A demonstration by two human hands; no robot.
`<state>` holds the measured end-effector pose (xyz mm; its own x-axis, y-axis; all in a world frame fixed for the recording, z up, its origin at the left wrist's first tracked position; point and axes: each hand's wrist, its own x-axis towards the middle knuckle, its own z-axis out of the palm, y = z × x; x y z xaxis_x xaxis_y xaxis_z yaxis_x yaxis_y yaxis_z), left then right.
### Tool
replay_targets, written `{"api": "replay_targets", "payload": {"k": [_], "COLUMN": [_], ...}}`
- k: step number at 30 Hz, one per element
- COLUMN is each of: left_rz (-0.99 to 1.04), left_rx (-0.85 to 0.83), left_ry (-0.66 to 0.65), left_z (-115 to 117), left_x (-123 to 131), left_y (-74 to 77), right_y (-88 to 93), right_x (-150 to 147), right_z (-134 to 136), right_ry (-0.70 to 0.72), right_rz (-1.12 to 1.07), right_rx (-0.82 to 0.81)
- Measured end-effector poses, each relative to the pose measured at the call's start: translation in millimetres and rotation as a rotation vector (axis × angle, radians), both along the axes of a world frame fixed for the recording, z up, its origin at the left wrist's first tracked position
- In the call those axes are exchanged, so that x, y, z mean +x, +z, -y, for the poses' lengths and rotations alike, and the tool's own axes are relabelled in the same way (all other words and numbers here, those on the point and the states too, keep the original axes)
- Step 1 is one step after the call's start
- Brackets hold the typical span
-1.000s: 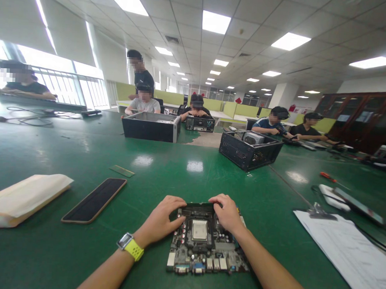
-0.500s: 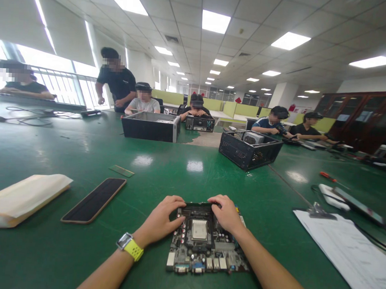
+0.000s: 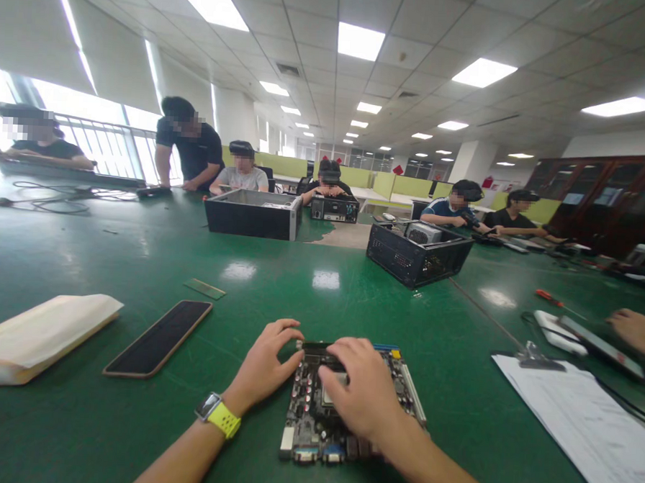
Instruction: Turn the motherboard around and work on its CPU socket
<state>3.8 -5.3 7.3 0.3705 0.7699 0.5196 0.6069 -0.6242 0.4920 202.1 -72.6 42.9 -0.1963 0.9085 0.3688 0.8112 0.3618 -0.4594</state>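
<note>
A motherboard (image 3: 305, 421) lies flat on the green table in front of me, its ports facing me. A dark strip (image 3: 315, 346) runs along its far edge, where the memory slots are. My left hand (image 3: 266, 361) rests at the board's far left corner, thumb and fingers curved and apart, fingertips by the end of the strip. Over the board hovers my right hand (image 3: 363, 388), open, its fingers spread towards the strip. It hides much of the pale square processor (image 3: 327, 394) and the board's right middle.
Left of the board lie a phone (image 3: 158, 339), a green memory stick (image 3: 205, 289) and a paper envelope (image 3: 47, 331). A clipboard (image 3: 567, 413), screwdriver (image 3: 549, 297) and another person's hand (image 3: 636, 331) are on the right. Computer cases (image 3: 419, 254) stand further back; several people sit beyond.
My right hand has moved left from the board's far right corner to above the processor. My left hand has barely shifted. Another person's hand has appeared at the right edge.
</note>
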Motion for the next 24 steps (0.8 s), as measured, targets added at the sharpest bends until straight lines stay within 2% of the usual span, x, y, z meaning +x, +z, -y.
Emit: {"api": "replay_targets", "payload": {"k": [2,5,8,10,13,16,20,22,24], "left_rz": [0.010,0.006,-0.002,-0.006,-0.007,-0.020,-0.048,-0.061,-0.075], "left_rx": [0.017,0.033,0.040,0.037,0.030,0.019,0.002,-0.004,-0.010], "left_ry": [0.038,0.064,0.058,0.054,0.058,0.055,0.068,0.076,0.074], "left_z": [-2,-4,-4,-4,-4,-4,-5,-6,-6], "left_x": [-3,-6,-7,-7,-7,-8,-9,-9,-9], "left_y": [-0.4,-0.6,-0.7,-1.0,-1.5,-2.3,-3.9,-4.5,-4.5], "right_y": [-5.3,-23.5,-36.4,-37.8,-33.6,-30.3,-34.4,-39.0,-43.6], "right_x": [-23,-46,-49,-41,-16,22,85,113,134], "right_z": [21,38,37,28,3,-32,-76,-87,-91], "right_ry": [0.045,0.049,0.067,0.085,0.075,-0.035,-0.396,-0.584,-0.679], "right_rz": [0.068,0.131,0.162,0.179,0.216,0.241,0.276,0.301,0.307], "right_rx": [-0.068,-0.138,-0.163,-0.167,-0.150,-0.104,-0.060,-0.067,-0.096]}}
